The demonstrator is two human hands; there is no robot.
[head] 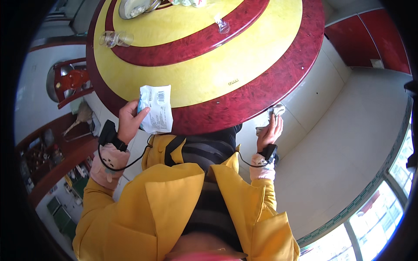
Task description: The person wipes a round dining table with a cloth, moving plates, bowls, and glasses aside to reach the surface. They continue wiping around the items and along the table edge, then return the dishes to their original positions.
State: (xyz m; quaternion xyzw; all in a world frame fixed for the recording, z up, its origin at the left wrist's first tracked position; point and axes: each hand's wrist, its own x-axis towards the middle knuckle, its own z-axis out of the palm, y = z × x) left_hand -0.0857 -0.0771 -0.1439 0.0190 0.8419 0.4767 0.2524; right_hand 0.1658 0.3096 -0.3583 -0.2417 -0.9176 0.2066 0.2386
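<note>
My left hand (130, 121) grips a white and blue soft packet (156, 111) with a barcode and print, held upright just over the near left edge of the round table (209, 119). At the table's near right rim, my right hand (270, 132) holds a crumpled grey-white cloth or wipe (277, 111) between its fingers and the edge; whether the cloth touches the rim I cannot tell. The tabletop is yellow with dark red bands. Both wrists wear black straps with cables.
Clear plastic cups (116, 39) lie on the table's left part. A small clear plastic wrapper (223, 26) lies farther right. A metal bowl (135, 8) with white contents stands at the far side. Left of the table are a red wooden chair (73, 80) and a broom (81, 115).
</note>
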